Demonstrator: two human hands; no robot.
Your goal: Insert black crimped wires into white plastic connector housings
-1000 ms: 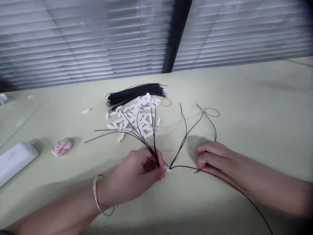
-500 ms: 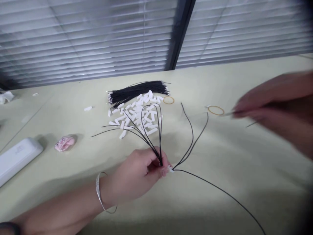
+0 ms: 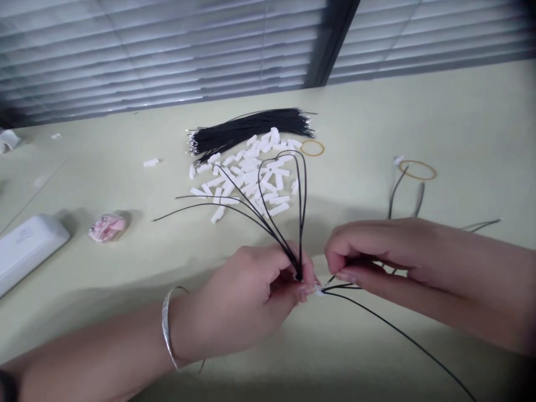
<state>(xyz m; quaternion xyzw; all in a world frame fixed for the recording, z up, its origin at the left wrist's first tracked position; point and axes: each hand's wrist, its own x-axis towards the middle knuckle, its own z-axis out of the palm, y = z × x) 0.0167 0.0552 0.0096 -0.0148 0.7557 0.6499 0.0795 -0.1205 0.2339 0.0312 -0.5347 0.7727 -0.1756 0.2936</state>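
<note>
My left hand [image 3: 268, 285] pinches a white connector housing [image 3: 320, 290] with its thumb and fingers, and most of the housing is hidden by them. Several black wires [image 3: 302, 218] rise from that grip, some looped, some with loose ends fanned to the left. From the housing's right end more wires run out, one long wire [image 3: 402, 329] curving down to the right. My right hand [image 3: 377, 257] is closed on a thin black wire [image 3: 330, 280], its tip pointing at the housing's right end, very close to it. Whether the tip is inside, I cannot tell.
Behind my hands lie a pile of white connector housings [image 3: 251, 173] and a bundle of black wires [image 3: 251, 129]. A rubber band [image 3: 312, 148] and another rubber band [image 3: 417, 170] lie on the table. At left are a pink wrapped item [image 3: 108, 228] and a white case [image 3: 31, 245].
My right hand has come in from the right with a wire, down to the housing in my left hand. My left hand keeps its pinch. The whole view has shifted slightly.
</note>
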